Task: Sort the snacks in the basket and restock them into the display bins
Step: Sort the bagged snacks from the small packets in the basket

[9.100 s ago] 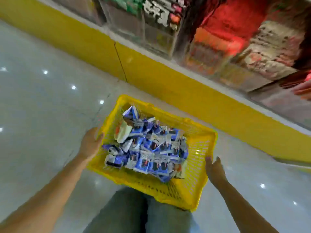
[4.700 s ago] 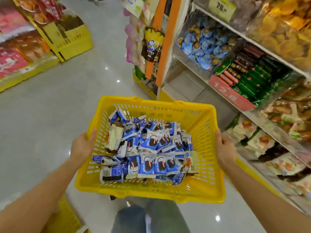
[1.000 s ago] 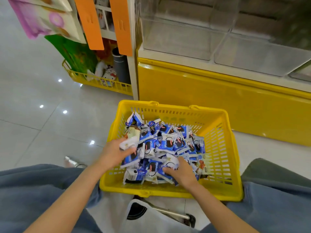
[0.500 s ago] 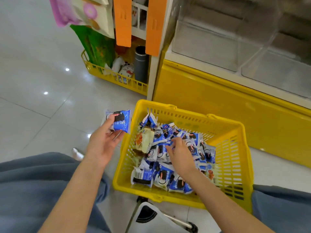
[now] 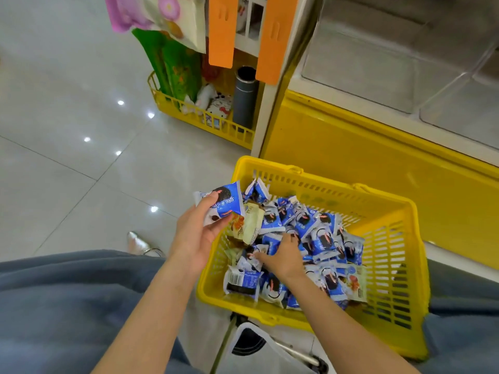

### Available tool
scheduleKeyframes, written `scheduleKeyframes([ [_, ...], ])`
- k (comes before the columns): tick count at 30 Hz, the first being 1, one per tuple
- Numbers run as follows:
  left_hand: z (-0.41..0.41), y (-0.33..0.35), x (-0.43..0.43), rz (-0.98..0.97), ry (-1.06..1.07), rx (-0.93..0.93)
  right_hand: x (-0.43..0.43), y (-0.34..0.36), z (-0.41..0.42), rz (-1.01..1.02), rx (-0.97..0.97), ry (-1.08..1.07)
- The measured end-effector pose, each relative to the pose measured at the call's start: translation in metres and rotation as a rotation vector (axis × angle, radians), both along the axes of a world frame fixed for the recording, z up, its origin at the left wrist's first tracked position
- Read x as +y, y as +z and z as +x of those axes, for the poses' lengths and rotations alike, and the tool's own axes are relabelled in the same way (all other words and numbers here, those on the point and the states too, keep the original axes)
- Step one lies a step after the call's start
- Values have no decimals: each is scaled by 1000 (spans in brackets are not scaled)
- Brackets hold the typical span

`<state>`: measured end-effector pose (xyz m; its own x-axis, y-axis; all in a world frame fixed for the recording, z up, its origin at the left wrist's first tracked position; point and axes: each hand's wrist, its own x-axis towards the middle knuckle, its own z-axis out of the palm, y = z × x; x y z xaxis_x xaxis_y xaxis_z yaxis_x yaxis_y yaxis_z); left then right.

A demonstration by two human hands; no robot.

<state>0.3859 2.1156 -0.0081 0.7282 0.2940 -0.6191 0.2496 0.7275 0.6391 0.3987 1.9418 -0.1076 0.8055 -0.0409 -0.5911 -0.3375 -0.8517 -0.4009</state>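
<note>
A yellow plastic basket (image 5: 405, 255) stands on the floor in front of me, filled with several blue-and-white snack packets (image 5: 321, 238) and a few pale cream ones (image 5: 252, 225). My left hand (image 5: 194, 238) hovers at the basket's left rim and holds a blue snack packet (image 5: 225, 202) between thumb and fingers. My right hand (image 5: 282, 259) is down in the pile, fingers curled among the packets; what it grips is hidden. Clear display bins (image 5: 378, 66) sit above the yellow cabinet base.
The yellow cabinet base (image 5: 351, 147) runs behind the basket. A small yellow wire rack (image 5: 205, 125) at the shelf end holds bags, a grey cylinder (image 5: 244, 98) and small packs. Orange strips (image 5: 221, 28) hang above. Grey tiled floor lies to the left; my knees flank the basket.
My left hand has brought its blue packet right, from beside the basket to its left rim. My right hand has moved down and nearer me in the pile.
</note>
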Motion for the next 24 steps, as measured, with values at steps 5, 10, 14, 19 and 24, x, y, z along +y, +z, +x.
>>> scheduleKeyframes([
  [5,-1,-5,-16,86,-105,37,-4,1,-3,63,-31,79],
  [10,1,-11,-31,178,-210,89,-33,25,3,121,-209,52],
  [14,20,-7,-63,298,-403,14,-87,50,17,169,-358,-91],
  [19,70,-22,-129,826,-668,29,-166,61,54,103,-526,-337],
  [24,94,-64,-185,1062,-953,13,-218,37,62,-23,-429,-441],
])
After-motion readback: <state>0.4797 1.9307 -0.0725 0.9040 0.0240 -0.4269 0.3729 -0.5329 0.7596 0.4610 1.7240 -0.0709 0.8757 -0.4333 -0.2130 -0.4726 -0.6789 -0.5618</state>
